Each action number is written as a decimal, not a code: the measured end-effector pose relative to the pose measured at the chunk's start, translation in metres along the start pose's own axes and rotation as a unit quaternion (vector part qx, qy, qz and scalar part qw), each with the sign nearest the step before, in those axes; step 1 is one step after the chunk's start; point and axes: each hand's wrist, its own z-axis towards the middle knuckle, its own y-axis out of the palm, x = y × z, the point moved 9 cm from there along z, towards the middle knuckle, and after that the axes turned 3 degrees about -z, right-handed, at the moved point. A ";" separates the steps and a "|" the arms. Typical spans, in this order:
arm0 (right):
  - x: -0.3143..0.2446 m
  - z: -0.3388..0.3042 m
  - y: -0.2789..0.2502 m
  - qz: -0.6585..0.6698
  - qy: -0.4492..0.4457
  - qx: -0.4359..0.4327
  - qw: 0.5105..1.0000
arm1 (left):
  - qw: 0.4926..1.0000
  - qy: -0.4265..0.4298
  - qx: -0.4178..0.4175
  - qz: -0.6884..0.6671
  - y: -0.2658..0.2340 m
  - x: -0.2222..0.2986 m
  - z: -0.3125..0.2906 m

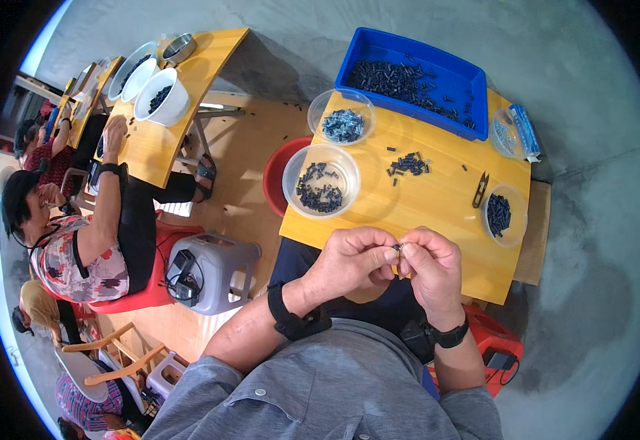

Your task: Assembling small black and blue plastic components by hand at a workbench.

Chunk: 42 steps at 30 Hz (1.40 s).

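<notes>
In the head view, the left hand (353, 258) and right hand (436, 268) met, fingertips pinched together on a tiny dark part (397, 248) at the table's (382, 209) near edge. Beyond lay a dark pile (409, 165), between a tub (350, 178) and snips (480, 192).

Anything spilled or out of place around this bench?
Yes: a few dark bits lie scattered on the floor, left of the yellow table; they look dropped. A loose pile of small dark pieces sits directly on the tabletop, though that may be deliberate.
</notes>
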 end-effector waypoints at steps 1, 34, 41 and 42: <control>0.000 0.000 0.001 0.000 0.000 0.000 1.000 | 1.000 0.005 0.001 -0.012 0.000 0.002 0.000; -0.037 0.011 0.011 -0.351 -0.162 0.010 0.922 | 0.999 -0.036 0.010 0.001 -0.006 -0.009 0.012; -0.049 0.004 0.018 -0.406 -0.247 0.013 0.880 | 1.000 -0.024 -0.001 -0.017 -0.003 -0.008 0.017; -0.052 0.002 0.021 -0.423 -0.271 0.008 0.864 | 0.999 -0.022 0.005 -0.026 -0.002 -0.007 0.016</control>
